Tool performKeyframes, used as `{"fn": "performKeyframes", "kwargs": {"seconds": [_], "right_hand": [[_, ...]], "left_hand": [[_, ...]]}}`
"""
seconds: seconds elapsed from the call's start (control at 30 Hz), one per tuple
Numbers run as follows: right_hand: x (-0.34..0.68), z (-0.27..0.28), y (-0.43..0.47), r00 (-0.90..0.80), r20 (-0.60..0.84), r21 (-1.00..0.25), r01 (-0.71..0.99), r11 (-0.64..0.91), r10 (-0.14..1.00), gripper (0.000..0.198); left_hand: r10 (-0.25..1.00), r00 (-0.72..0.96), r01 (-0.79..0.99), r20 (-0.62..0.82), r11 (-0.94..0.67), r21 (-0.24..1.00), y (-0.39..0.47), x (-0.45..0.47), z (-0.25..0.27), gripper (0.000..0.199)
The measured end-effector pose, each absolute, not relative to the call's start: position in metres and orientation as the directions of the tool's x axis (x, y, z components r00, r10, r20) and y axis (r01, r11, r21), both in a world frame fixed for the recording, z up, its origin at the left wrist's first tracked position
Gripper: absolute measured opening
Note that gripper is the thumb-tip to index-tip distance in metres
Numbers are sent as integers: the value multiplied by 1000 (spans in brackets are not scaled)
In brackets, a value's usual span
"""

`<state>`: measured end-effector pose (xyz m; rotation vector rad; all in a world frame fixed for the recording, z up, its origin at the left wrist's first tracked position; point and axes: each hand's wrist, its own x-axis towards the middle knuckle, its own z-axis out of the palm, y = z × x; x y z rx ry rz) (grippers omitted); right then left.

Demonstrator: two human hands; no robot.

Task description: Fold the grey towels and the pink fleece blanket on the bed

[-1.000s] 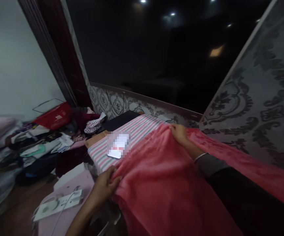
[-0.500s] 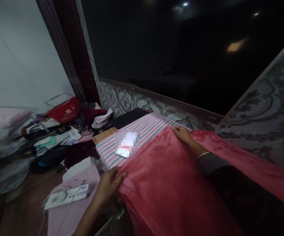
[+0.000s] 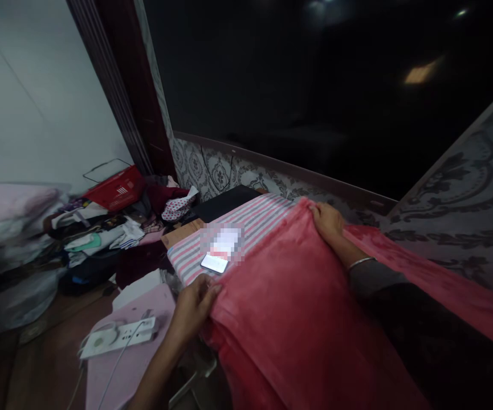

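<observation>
A red plush cloth spreads over the near part of a surface covered in pink, grey and white stripes. My left hand pinches its near left corner between thumb and fingers. At the far right corner, my right hand grips the same edge, which stands slightly raised there. Between the hands the edge runs fairly straight. Beyond it lies a phone with a lit screen, partly blurred out. More red cloth trails off to the right behind my right forearm.
A power strip with cables rests on a pink stool at left. Heaped clothes and a red basket lie farther back. A large dark screen hangs on the patterned wall, with a black flat object below it.
My right hand has lifted its corner of the red cloth up and slightly right. My left hand has moved up a little, and the edge looks straighter. The view has shifted slightly.
</observation>
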<state>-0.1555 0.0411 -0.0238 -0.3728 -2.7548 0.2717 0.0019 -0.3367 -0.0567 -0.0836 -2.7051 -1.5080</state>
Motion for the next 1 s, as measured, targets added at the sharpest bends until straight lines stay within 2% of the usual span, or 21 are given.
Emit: {"fn": "performKeyframes", "kwargs": {"seconds": [0.07,0.13,0.37,0.53,0.67,0.77,0.87,1.0], "right_hand": [[-157,-34,43,-952,173,-217,215,952,254,38],[-156,-42,44,-971,107,-212,188,959,214,34],[-110,-39,88,-977,101,-186,164,969,185,38],[-47,-51,135,-974,86,-86,205,975,212,42],[-27,-57,147,-976,104,-51,184,982,189,34],[-32,-53,150,-944,175,-74,271,960,280,33],[-39,-50,155,-906,173,-121,369,921,386,32],[-35,-50,164,-928,116,-165,334,928,354,27]], "left_hand": [[18,-999,46,43,513,857,-335,-5,-63,37],[14,-999,45,44,519,854,-335,-8,-68,35],[-9,-991,108,135,539,835,-331,-2,-64,32],[-21,-992,93,126,558,825,-331,-4,-61,34],[-43,-994,62,102,547,835,-332,-8,-62,39],[-77,-993,33,89,548,836,-332,-9,-62,42],[-101,-992,7,80,577,817,-330,-8,-58,43],[-108,-992,-9,66,578,816,-328,-8,-53,45]]}}
